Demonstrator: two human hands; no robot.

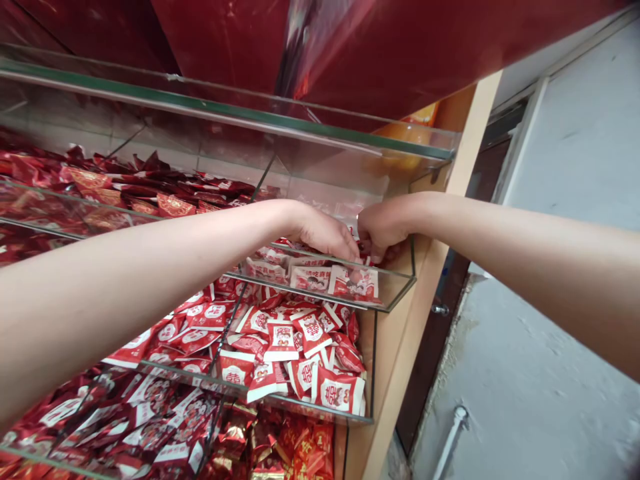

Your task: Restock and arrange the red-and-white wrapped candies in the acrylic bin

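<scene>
Both hands reach into a clear glass compartment (395, 293) at the right end of the shelf. Small red and white candy packets (311, 277) stand in a row against its front pane. My left hand (327, 232) bends down over the packets, its fingers curled around the top of one near the right end. Close beside it, my right hand (383, 227) points down with fingers bent among the packets by the side wall. Its fingertips are partly hidden, so what they grip cannot be made out.
Below lies a compartment of red wrapped candies (283, 340), with darker red packets (155, 420) lower left. A glass shelf edge (225, 110) runs above the hands, under large red boxes (225, 40). A wooden side panel (400, 373) and grey wall (540, 333) bound the right.
</scene>
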